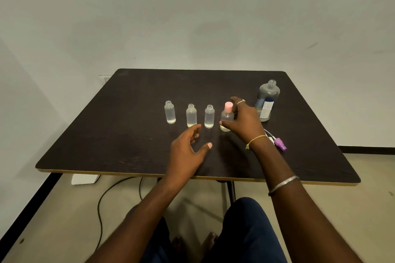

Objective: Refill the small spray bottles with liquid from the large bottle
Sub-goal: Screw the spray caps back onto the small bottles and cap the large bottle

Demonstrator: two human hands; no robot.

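Four small clear bottles stand in a row mid-table. Three are uncapped: the left one (170,112), the second (191,115) and the third (209,116). The fourth small bottle (226,116) carries a pink cap; my right hand (243,120) wraps round it, thumb at its lower front and fingers behind. The large bottle (266,100) stands uncapped at the right, a little beyond that hand. My left hand (188,149) hovers over the table in front of the second and third bottles, fingers spread and holding nothing.
A purple spray head (280,144) and white spray tubes (269,134) lie on the dark table (106,134) just right of my right wrist. A wall stands close behind the table. A cable runs across the floor under the front edge.
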